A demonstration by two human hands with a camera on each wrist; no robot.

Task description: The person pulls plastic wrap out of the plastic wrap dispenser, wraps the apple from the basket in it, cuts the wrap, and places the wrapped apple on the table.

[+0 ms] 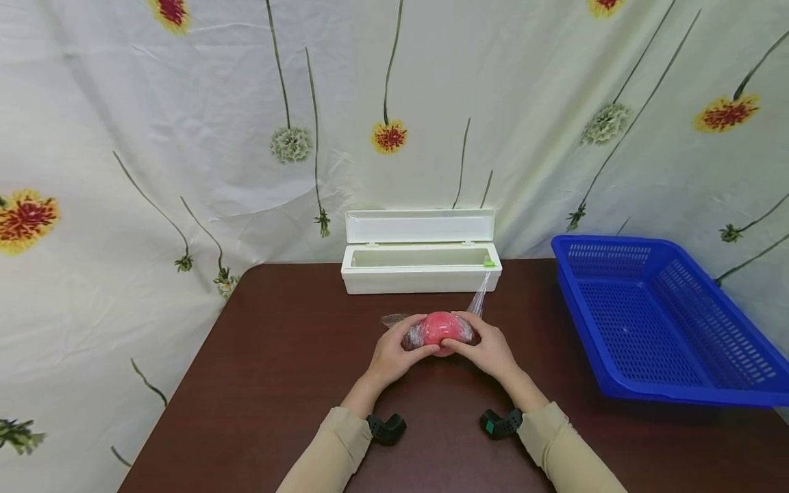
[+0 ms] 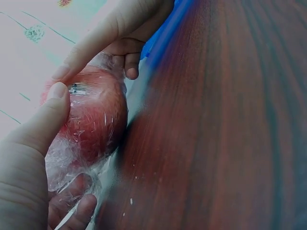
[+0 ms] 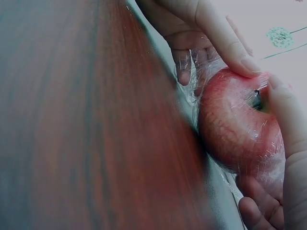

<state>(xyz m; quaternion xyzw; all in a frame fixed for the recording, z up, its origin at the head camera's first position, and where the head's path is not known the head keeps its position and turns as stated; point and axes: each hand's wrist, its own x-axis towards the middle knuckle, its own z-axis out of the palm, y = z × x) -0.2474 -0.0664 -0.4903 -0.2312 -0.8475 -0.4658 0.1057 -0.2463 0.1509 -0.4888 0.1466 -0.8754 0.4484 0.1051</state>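
A red apple [image 1: 440,327] wrapped in clear cling film sits between both hands over the table's middle. My left hand [image 1: 394,352] grips its left side, thumb across the top, and my right hand [image 1: 485,348] grips the right side in the same way. In the right wrist view, both thumbs press beside the stem hollow of the apple [image 3: 228,120], with fingers curled beneath. Bunched film [image 2: 64,165] shows at the apple's side in the left wrist view. A narrow strip of film [image 1: 479,298] stretches from the right hand up to the white cling film box [image 1: 422,281].
The box stands at the table's back edge with its lid [image 1: 420,226] raised and a green piece [image 1: 489,263] at its front right rim. On the right is a blue plastic basket [image 1: 582,342]. A flowered cloth [image 1: 234,137] hangs behind the brown table [image 1: 265,383].
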